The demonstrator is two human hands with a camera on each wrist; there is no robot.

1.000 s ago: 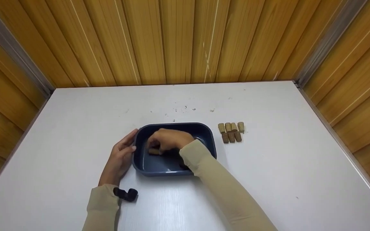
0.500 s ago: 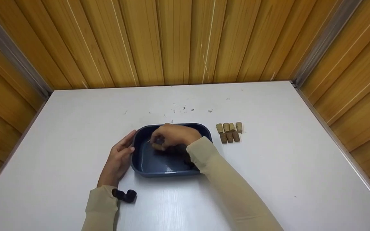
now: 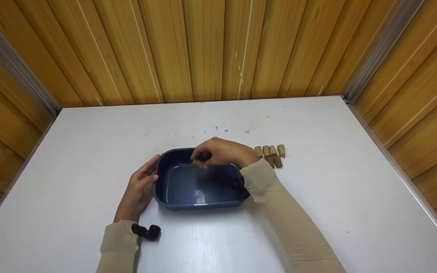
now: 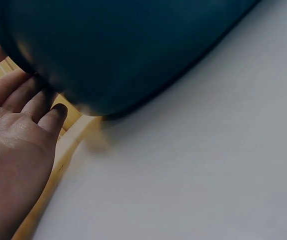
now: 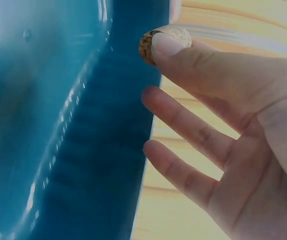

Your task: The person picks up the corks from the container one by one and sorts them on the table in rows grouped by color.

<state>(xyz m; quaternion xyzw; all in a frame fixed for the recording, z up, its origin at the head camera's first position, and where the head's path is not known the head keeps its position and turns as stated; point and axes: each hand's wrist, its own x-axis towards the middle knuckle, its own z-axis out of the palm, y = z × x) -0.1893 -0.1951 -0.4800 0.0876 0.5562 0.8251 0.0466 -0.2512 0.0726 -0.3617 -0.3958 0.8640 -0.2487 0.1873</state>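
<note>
My right hand [image 3: 224, 152] pinches a cork [image 5: 169, 42] between thumb and index finger, its other fingers extended in the right wrist view. In the head view this cork [image 3: 198, 163] is above the back part of a dark blue rectangular tray [image 3: 199, 206]. At the tray's left side, my left hand [image 3: 141, 185] touches the wall and rim, with its fingers fairly straight in the left wrist view. Right of the tray, several light corks [image 3: 266, 151] lie in a row, and darker brown corks [image 3: 278, 162] lie just in front, partly hidden by my right wrist.
The tray stands on a white table [image 3: 317, 212]. Small dark specks [image 3: 226, 130] are scattered behind it. Yellow wood-look panels [image 3: 203, 53] close off the back and both sides. A black wrist device [image 3: 147, 232] sits on my left cuff.
My right hand has lifted the cork from the tray's floor and moved it right and toward the back rim. The left hand has stayed at the tray's side.
</note>
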